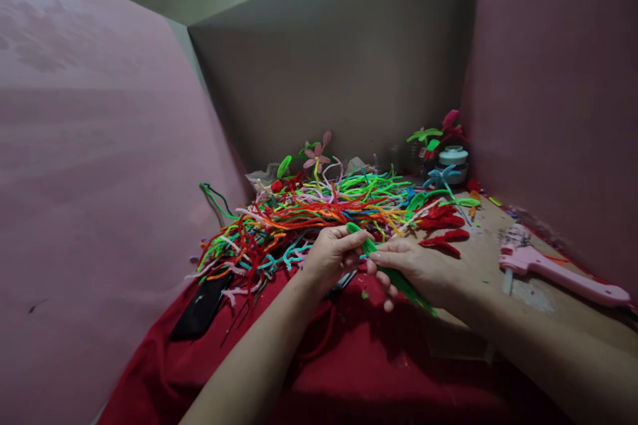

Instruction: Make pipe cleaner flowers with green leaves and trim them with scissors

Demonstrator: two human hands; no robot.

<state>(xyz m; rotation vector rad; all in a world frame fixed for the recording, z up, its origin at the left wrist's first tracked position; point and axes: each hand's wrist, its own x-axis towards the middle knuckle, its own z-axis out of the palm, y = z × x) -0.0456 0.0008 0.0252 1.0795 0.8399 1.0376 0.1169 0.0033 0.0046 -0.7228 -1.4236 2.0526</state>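
Note:
Both hands pinch a flat green fuzzy strip [406,289], which slants from upper left to lower right over the red cloth. My left hand [335,255] grips it near its rounded upper end, thumb on top. Just below and to the right, my right hand [409,265] holds its middle between thumb and fingers. The strip's lower end sticks out beneath my right hand. Behind the hands lies a large tangled pile of coloured pipe cleaners [319,209].
A pink glue gun [558,273] lies on the brown board [528,319] at the right, near red fuzzy pieces [441,220]. A black pouch [202,305] rests on the red cloth [349,372]. Behind stand fuzzy flowers [317,157] and a lidded jar [452,163]. Pink walls flank both sides.

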